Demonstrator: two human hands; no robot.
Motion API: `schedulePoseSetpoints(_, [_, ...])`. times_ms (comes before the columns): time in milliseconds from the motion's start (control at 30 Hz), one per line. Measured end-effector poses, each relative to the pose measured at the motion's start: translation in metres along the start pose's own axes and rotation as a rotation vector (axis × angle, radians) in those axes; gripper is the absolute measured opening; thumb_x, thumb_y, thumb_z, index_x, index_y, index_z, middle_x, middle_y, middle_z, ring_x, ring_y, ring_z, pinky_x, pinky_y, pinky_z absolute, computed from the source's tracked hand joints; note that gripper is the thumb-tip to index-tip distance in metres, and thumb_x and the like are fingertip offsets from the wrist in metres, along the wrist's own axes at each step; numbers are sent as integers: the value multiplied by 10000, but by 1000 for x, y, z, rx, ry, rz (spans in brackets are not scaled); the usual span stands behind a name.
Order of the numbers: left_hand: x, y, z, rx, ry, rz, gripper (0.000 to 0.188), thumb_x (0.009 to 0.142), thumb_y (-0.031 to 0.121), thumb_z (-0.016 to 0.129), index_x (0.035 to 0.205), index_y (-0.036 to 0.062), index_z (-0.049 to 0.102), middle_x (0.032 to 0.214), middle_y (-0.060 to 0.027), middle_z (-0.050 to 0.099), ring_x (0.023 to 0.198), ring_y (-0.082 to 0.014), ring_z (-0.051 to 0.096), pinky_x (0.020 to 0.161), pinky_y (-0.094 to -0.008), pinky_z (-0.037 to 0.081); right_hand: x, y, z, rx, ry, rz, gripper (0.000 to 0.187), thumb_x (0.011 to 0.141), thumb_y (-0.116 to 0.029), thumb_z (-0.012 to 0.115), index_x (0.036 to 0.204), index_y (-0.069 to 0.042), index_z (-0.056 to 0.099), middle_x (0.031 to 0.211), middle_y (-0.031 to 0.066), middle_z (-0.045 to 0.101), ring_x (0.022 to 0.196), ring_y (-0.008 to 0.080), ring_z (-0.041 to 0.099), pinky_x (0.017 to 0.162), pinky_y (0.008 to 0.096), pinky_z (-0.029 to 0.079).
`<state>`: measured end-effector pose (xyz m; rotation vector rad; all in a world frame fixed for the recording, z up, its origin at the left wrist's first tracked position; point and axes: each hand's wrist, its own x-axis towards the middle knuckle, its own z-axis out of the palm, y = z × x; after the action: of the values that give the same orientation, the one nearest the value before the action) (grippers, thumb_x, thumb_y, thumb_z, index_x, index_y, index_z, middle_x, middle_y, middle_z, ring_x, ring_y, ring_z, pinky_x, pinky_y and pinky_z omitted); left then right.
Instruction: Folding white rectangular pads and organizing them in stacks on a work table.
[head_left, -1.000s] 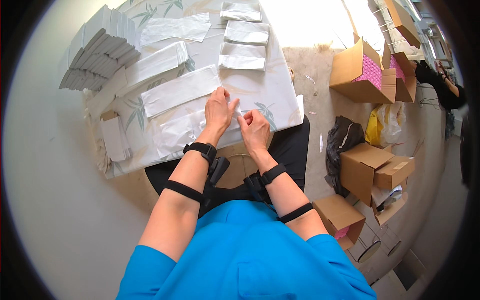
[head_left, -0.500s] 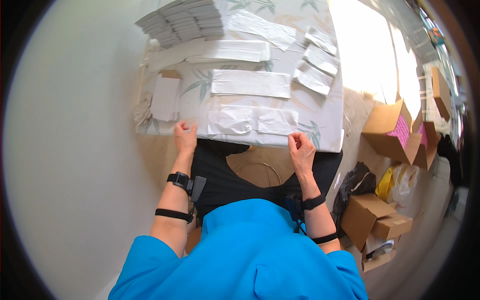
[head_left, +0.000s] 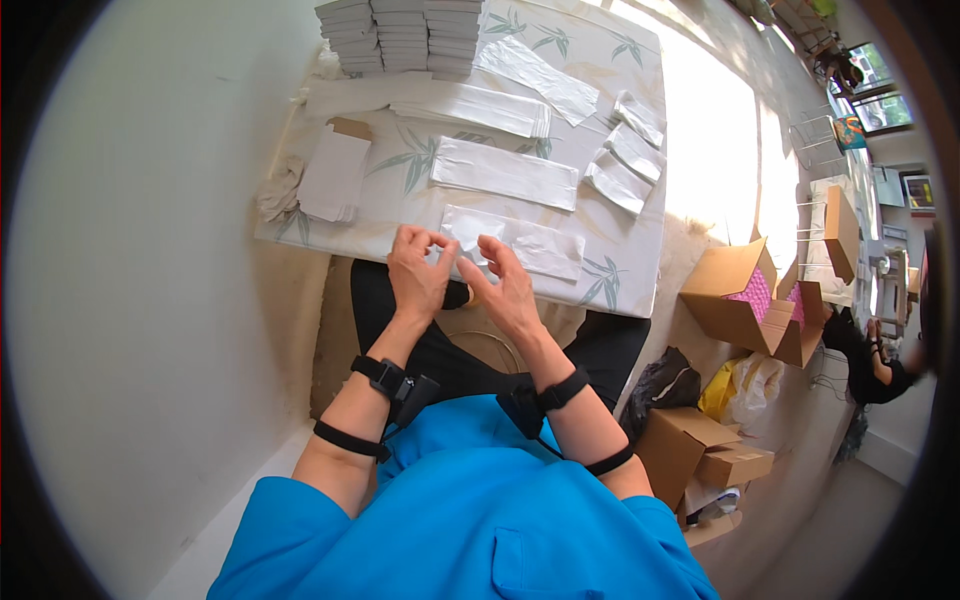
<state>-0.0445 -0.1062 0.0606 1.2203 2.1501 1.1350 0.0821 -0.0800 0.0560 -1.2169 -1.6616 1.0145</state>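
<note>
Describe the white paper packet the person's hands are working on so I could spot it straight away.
Start at the low table covered with a leaf-printed cloth. Along its near edge, just beyond the left hand and right hand, lies a long flat white paper packet. Unlike the neat white packets farther back, it is crumpled and nearest the person's fingers.
</note>
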Motion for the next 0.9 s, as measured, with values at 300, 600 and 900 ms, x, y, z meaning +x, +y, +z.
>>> schedulePoseSetpoints(300, [-16, -7, 13, -126, -89, 265, 353, 787, -40, 524, 1131, 29, 559, 1239, -143, 534, 1159, -317, 523, 982, -394, 426, 22, 51, -50, 45, 188, 504, 204, 893, -181, 639, 958, 10, 672, 804, 2, 643, 695, 57, 530, 622, 228, 448])
schedulePoseSetpoints(600, [-2, -24, 32, 327, -281, 442, 695, 770, -106, 431, 1439, 46, 319, 1503, -108, 318, 1405, -282, 269, 1173, -437, 195, 23, 67, -102, -119, 259, 426, 201, 887, -184, 643, 984, -16, 695, 678, -9, 598, 620, 58, 492, 561, 246, 424])
schedulePoseSetpoints(900, [10, -12, 52, 526, -440, 695, 709, 791, -104, 457, 1455, 100, 318, 1530, -53, 289, 1418, -249, 253, 1179, -443, 179, 22, 111, -177, -56, 246, 395, 213, 911, -193, 639, 997, -5, 690, 673, -59, 542, 604, 34, 433, 531, 207, 366])
